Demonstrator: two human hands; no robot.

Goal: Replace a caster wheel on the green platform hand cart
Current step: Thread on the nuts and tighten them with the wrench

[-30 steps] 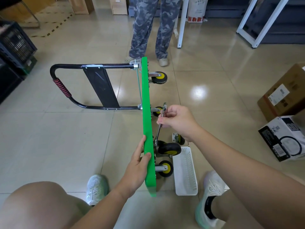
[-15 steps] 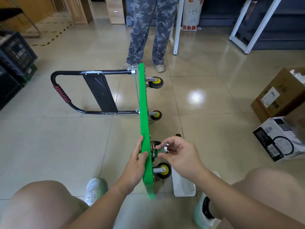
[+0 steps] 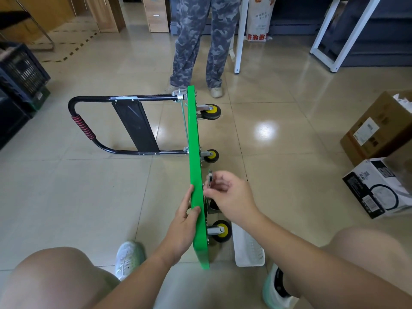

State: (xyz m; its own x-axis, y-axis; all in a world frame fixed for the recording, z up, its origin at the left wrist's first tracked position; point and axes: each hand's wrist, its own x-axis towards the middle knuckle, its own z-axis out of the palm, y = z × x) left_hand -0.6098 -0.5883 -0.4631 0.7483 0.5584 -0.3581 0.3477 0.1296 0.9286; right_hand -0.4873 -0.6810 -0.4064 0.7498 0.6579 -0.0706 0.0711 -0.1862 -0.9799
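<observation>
Since a second ago, the right hand (image 3: 230, 197) has come nearer along the underside of the green cart (image 3: 195, 166), away from the far lower wheel (image 3: 211, 156) and toward the left hand (image 3: 184, 226). The wrench (image 3: 209, 180) has come with it.

The cart stands on its long edge on the tiled floor (image 3: 78, 208), wheels pointing right and its black handle (image 3: 124, 99) lying flat to the left. The left hand grips the upper edge at the near end, thumb on the green rim and fingers down the left face. The right hand's fingers are curled and pinch the wrench, which stands just beside the underside with its head toward the far end.

Just below that hand, a caster wheel (image 3: 213, 207) and its metal bracket sit against the underside, mostly hidden. Another wheel (image 3: 221, 230) sits nearer, and a fourth wheel (image 3: 210, 111) is at the far end.

A white basket (image 3: 249, 253) lies on the floor near the right foot. Two boxes (image 3: 379, 130) sit at the right. A person in camouflage trousers (image 3: 196, 41) stands at the far end.
</observation>
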